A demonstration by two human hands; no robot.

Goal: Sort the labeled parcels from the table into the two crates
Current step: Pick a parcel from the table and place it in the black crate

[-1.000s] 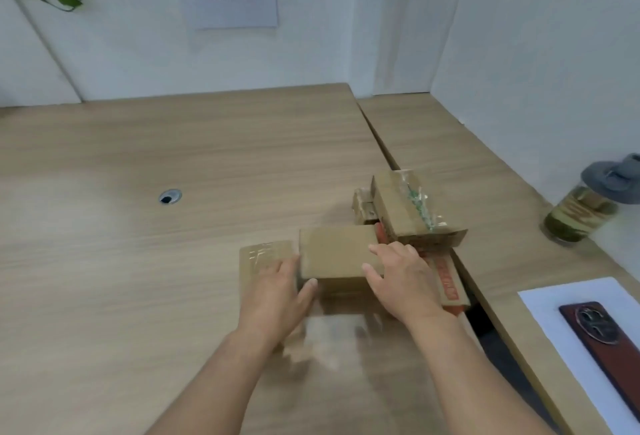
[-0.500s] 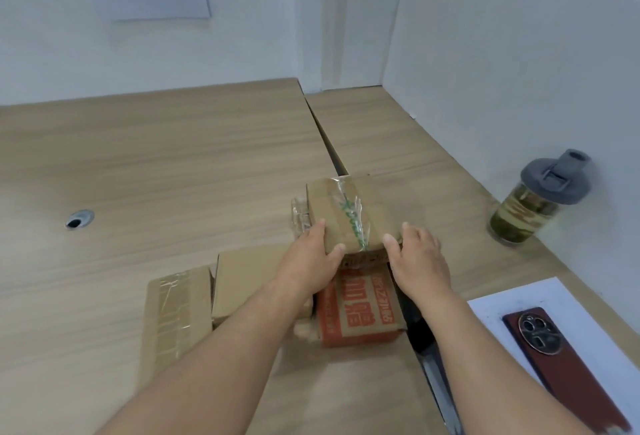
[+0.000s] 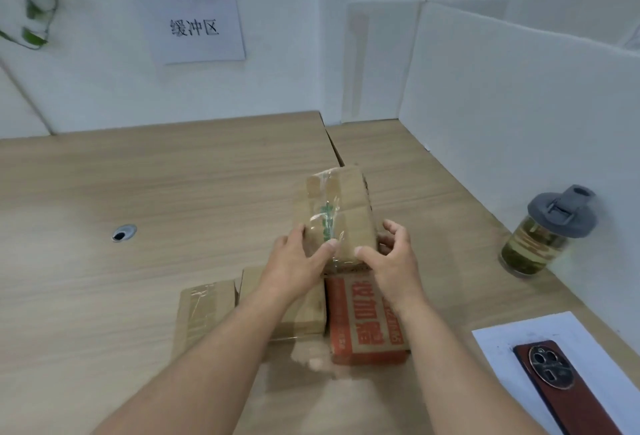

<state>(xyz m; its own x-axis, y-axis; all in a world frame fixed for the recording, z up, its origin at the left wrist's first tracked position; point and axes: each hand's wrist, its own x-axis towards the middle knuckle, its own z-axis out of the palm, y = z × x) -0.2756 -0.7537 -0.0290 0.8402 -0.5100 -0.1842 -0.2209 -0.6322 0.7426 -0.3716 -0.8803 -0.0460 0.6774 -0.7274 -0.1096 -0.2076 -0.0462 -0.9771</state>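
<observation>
We see a matt wood-grain table (image 3: 138, 192), a parcel (image 3: 353, 212) of dull brown cardboard crossed by glossy, crinkled clear tape (image 3: 325, 223), and a bottle (image 3: 530, 247) of clear plastic, or perhaps glass, under a matt grey plastic lid (image 3: 561, 214).

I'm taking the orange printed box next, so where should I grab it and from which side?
Probably the near short end of the orange printed box, coming from your side. It lies flat; its left long side sits tight against the plain brown parcel, and the held taped parcel crowds its far end.
</observation>
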